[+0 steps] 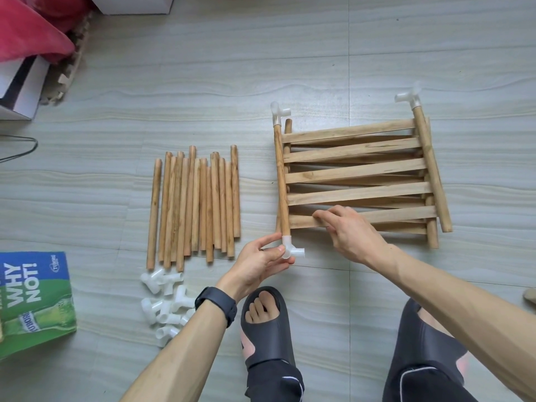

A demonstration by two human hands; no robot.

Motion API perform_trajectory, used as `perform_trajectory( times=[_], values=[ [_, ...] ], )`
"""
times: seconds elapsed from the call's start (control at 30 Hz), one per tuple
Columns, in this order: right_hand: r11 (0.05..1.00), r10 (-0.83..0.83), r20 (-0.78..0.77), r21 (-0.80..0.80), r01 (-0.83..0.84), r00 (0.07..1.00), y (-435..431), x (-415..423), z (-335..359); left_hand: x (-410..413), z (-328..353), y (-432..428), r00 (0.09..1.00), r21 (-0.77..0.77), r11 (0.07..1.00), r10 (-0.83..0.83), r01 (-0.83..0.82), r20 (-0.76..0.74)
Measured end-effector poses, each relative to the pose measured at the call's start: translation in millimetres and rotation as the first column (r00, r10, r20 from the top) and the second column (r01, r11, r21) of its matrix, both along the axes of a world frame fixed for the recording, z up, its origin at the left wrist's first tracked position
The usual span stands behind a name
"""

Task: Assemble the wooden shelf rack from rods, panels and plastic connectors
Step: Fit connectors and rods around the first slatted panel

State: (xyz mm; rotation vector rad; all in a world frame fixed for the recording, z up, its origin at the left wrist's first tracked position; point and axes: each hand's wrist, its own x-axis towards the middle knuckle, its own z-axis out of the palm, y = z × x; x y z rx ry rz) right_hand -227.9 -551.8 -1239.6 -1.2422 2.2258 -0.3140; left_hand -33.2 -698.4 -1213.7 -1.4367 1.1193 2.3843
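A stack of slatted wooden panels (pixel 356 169) lies on the floor at centre right. The top panel's left rod (pixel 280 175) carries a white plastic connector at its far end (pixel 279 111) and another at its near end (pixel 291 250). My left hand (pixel 261 265) pinches that near connector between thumb and fingers. My right hand (pixel 348 233) rests on the nearest slat (pixel 400 214), fingertips curled over its edge. The right rod (pixel 432 169) has a connector (pixel 407 98) on its far end. Several loose rods (pixel 197 207) lie in a row at centre left.
A heap of loose white connectors (pixel 165 306) lies in front of the rods. A green and blue carton (pixel 34 303) sits at the left edge. White boxes and red fabric (pixel 26 33) fill the far left corner. My feet in dark slippers (pixel 266 323) are at the bottom.
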Motion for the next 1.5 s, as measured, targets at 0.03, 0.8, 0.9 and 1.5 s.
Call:
perform_trajectory(
  times=[0.03,0.8,0.9,1.5],
  values=[
    [1.0,-0.003,0.0,0.0,0.003,1.0,0.0,0.3,-0.6,0.8,0.2,-3.0,0.999,-0.025,0.999,-0.039,0.039,0.008],
    [1.0,-0.012,-0.061,-0.026,0.011,0.998,2.1,7.5,-3.5,149.8,-25.3,-62.4,0.116,-0.277,-0.37,-0.402,0.887,0.908],
    [1.0,-0.007,-0.059,-0.024,0.005,0.998,1.8,7.9,-2.8,149.4,-25.3,-58.4,0.032,-0.332,-0.554,-0.481,0.763,0.876],
    [1.0,-0.008,-0.053,0.004,0.008,0.999,2.3,7.9,1.8,63.9,18.8,-78.7,0.184,-0.363,-0.245,-0.54,0.899,0.821]
  ],
)
